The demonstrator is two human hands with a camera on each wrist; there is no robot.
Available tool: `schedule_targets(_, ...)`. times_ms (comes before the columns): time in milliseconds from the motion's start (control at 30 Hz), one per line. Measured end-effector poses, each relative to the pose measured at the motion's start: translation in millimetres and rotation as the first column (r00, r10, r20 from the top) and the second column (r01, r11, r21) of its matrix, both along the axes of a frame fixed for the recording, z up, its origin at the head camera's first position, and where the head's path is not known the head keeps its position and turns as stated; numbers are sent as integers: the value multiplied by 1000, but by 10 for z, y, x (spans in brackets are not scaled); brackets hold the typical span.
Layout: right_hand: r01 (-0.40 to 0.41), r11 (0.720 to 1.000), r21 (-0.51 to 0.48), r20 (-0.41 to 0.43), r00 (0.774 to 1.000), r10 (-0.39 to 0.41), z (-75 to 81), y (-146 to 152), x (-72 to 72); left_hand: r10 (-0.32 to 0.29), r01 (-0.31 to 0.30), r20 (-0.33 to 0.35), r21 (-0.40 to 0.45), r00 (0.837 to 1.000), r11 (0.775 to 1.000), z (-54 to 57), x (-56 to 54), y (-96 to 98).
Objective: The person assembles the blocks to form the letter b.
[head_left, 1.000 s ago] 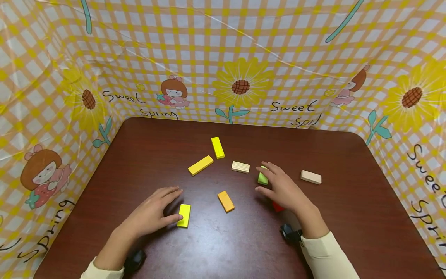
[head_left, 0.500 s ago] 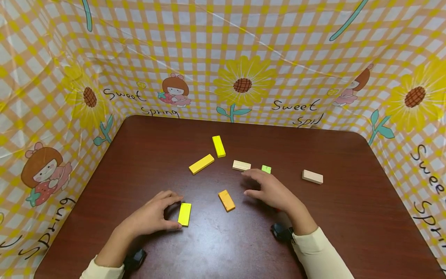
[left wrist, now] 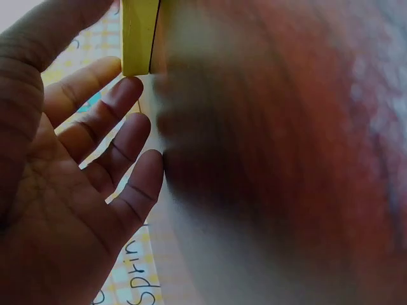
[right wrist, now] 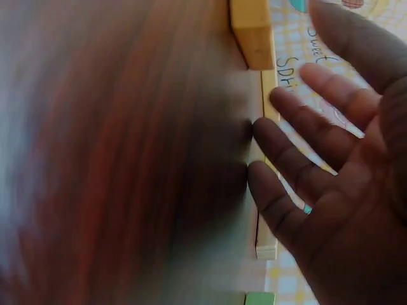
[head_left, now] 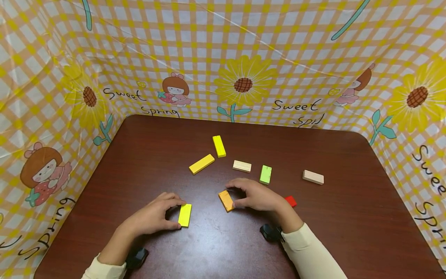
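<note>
In the head view, my left hand (head_left: 153, 215) is at a bright yellow wooden block (head_left: 185, 215) on the table. Its index finger and thumb span the block's two ends; in the left wrist view the index fingertip meets one end of the yellow block (left wrist: 139, 38). My right hand (head_left: 259, 195) is beside an orange wooden block (head_left: 226, 200), thumb by its near end and index finger beyond its far end. In the right wrist view, a gap shows between the spread fingers (right wrist: 289, 105) and the orange block (right wrist: 253, 38).
Beyond the hands lie two yellow blocks (head_left: 202, 164) (head_left: 219, 146), a striped pale block (head_left: 242, 166) and a green block (head_left: 265, 174). A red block (head_left: 290, 201) shows past the right wrist, a plain wood block (head_left: 313, 177) farther right. Patterned cloth (head_left: 244, 46) surrounds the brown table (head_left: 156, 155).
My right hand has moved left and nearer, from over the green block to the orange block, uncovering the green and red blocks. My left thumb and index finger have settled at the yellow block's ends.
</note>
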State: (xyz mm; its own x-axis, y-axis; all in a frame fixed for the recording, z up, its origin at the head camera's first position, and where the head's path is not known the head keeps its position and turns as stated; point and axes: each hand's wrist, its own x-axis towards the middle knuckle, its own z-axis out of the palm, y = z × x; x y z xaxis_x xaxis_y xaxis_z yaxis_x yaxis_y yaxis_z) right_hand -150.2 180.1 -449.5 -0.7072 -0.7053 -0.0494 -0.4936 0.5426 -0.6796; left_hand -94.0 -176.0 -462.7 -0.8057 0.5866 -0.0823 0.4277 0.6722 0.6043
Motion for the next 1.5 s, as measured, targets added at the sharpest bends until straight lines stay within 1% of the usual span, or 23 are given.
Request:
schedule_targets(67,-19,1000,11,2,1000,19,-9,-16,4,0,0,2,2,1000,1000,-9,-10,0)
schedule_targets(233,-70,997,20,-26,997,70,-47,-54,1,-5,5,4,13,1000,1000,-22,-27,-2)
schedule_targets(300,-77,997,21,-36,996,78,-57,-71,0,-11,11,1,18,1000,1000,-22,-33,0)
schedule_targets(467,-38,999,34,-37,999,39,-63,-118,-9,-20,21,-5,27,1000,999,-25,-52,17)
schedule_targets(700,31,999,42,-58,998,-28,-78,-195,-45,-33,33,1,3,999,999,-37,-76,111)
schedule_targets(900,60,997,38,-85,995,-56,-107,-246,-91,-54,54,9,2,998,999,-17,-106,226)
schedule_targets(1133,86,996,31,-94,992,-83,-133,-271,-132,-82,82,-17,7,996,997,-11,-164,373)
schedule_targets(1333,98,995,29,-90,991,-95,-119,-303,-148,-95,95,-35,4,995,995,-4,-226,511)
schedule_targets(1500,123,992,32,-72,990,-120,-126,-331,-166,-98,98,-35,-2,995,995,-2,-271,614)
